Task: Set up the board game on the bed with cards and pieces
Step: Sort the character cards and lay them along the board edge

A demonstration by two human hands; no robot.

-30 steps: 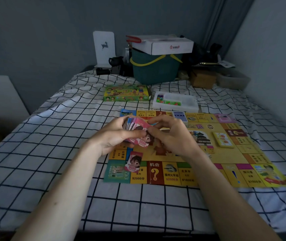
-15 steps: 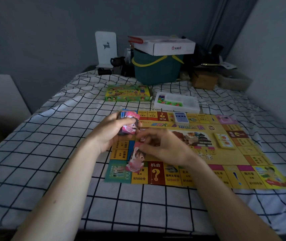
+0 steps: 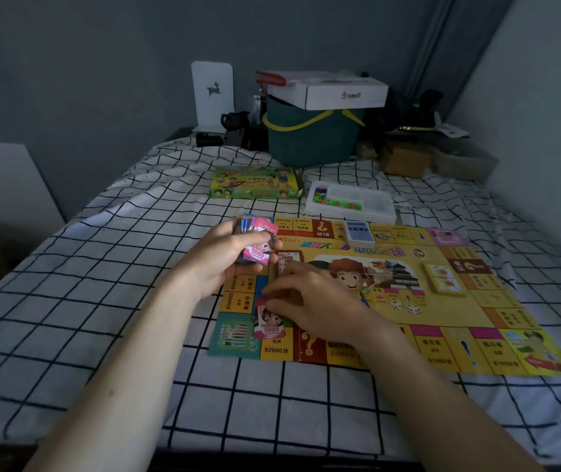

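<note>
A yellow game board (image 3: pixel 442 308) lies flat on the checked bed sheet. My left hand (image 3: pixel 224 264) grips a stack of pink money cards (image 3: pixel 258 243) above the board's left edge. My right hand (image 3: pixel 309 301) is low over the board's left side, its fingertips on a pink 5000 card (image 3: pixel 269 325) lying there. A blue card deck (image 3: pixel 359 231) sits at the board's far edge and a yellow deck (image 3: pixel 444 279) on its right side. Two white dice (image 3: pixel 406 307) lie near the middle.
Beyond the board are the green game box (image 3: pixel 255 182) and a white tray of small coloured pieces (image 3: pixel 350 202). A teal basket (image 3: pixel 313 134) with a white carton on top stands at the bed's far end, beside brown boxes (image 3: pixel 405 160). Walls close in on both sides.
My hands parted: the right hand dropped from the stack to the board's left side with a pink card, while the left hand lifted the remaining stack slightly up and left.
</note>
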